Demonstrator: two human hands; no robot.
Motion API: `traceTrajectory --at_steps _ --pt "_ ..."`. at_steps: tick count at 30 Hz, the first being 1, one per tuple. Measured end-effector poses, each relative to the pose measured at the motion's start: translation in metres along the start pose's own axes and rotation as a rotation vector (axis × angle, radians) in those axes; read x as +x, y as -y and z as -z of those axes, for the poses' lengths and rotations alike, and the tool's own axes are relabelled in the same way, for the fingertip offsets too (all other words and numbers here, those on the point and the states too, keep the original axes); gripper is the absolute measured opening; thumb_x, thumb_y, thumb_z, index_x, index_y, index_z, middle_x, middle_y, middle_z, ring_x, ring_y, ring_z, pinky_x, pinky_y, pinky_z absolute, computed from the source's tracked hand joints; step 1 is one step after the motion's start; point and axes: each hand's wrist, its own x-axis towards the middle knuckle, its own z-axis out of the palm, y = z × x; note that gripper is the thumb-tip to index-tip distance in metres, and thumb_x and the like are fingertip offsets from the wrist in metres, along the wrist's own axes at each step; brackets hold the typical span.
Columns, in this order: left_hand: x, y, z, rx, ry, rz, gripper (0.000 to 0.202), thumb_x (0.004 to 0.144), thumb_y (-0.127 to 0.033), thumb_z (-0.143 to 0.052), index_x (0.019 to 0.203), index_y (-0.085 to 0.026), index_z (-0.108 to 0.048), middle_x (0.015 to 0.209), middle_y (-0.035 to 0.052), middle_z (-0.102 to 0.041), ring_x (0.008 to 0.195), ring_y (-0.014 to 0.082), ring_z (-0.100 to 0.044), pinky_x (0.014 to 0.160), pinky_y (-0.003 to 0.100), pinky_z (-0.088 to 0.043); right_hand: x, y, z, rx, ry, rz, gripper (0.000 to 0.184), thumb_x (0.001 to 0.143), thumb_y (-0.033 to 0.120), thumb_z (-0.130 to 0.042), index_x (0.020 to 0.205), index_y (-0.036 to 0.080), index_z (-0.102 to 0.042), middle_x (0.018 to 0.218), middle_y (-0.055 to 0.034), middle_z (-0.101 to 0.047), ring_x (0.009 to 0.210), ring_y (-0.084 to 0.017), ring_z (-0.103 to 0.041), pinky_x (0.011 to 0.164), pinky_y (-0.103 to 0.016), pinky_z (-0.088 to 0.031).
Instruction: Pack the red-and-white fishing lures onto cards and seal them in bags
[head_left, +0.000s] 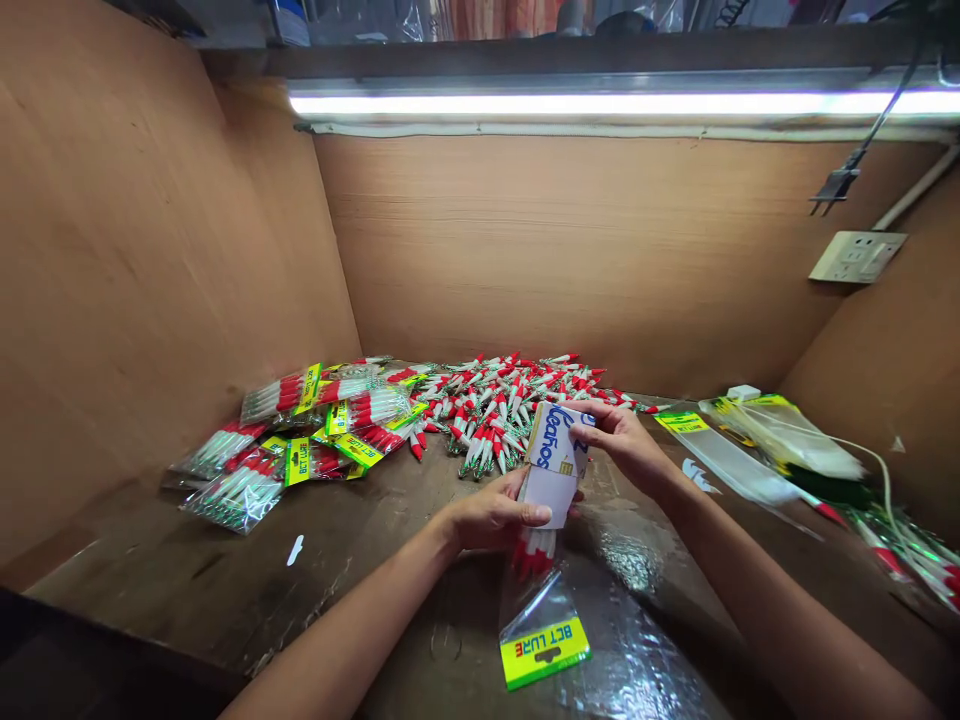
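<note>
My left hand [495, 512] is closed around the lower part of a piece of white card [546, 495], its thumb pressed on the front. Fingers of my right hand [622, 442] grip the card's upper part, which has blue lettering. Below the card hangs a clear plastic bag [536, 595] with a yellow and green BCT LURE header [546, 652] at its lower end. Red and white lure ends [534, 552] show inside the bag just under the card; the rest of them is hidden. Behind my hands lies a heap of loose red and white fishing lures [499, 405].
Filled lure bags [330, 420] are piled at left, near a small white scrap [295, 549]. At right lie flat clear bags [791, 435], a white cable [885, 475] and more lures [911, 550]. Wooden walls enclose the table; a plug [836, 187] hangs at upper right.
</note>
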Motion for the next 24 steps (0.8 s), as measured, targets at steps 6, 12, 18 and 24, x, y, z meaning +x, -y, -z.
traceTrajectory --at_steps 6,12,18,24 --pt "-0.003 -0.003 -0.004 0.153 -0.037 0.003 0.066 0.066 -0.016 -0.089 0.127 -0.016 -0.064 0.131 0.0172 -0.064 0.116 0.0279 -0.063 0.102 0.041 -0.046 -0.012 0.032 -0.006 -0.159 0.157 0.059 0.043 0.086 0.038 -0.075 0.127 0.023 -0.069 0.120 -0.0083 -0.072 0.102 -0.023 -0.067 0.085 -0.034 -0.055" --pt "-0.003 -0.005 -0.007 0.155 0.014 -0.034 0.081 0.062 -0.014 -0.091 0.135 -0.019 -0.057 0.134 0.0171 -0.061 0.121 0.0298 -0.060 0.104 0.046 -0.044 -0.015 0.039 -0.005 -0.173 0.222 -0.002 0.047 0.089 0.039 -0.072 0.133 0.024 -0.065 0.102 -0.0051 -0.074 0.082 -0.017 -0.067 0.073 -0.031 -0.056" --pt "-0.001 -0.004 -0.005 0.111 0.012 -0.045 0.079 0.059 -0.014 -0.092 0.131 -0.017 -0.058 0.132 0.0185 -0.061 0.116 0.0293 -0.061 0.101 0.045 -0.044 -0.013 0.042 -0.004 -0.241 0.242 0.087 0.039 0.092 0.041 -0.069 0.128 0.026 -0.067 0.115 -0.0072 -0.070 0.099 -0.022 -0.067 0.087 -0.038 -0.055" --pt "0.001 0.002 -0.016 0.301 -0.192 -0.097 0.057 0.061 -0.026 -0.093 0.110 -0.016 -0.066 0.096 0.0054 -0.066 0.089 0.0211 -0.063 0.081 0.033 -0.048 -0.027 0.045 -0.045 -0.718 0.038 0.206 0.062 0.089 0.048 -0.071 0.144 0.033 -0.049 0.140 -0.0096 -0.054 0.127 -0.031 -0.052 0.109 -0.053 -0.042"
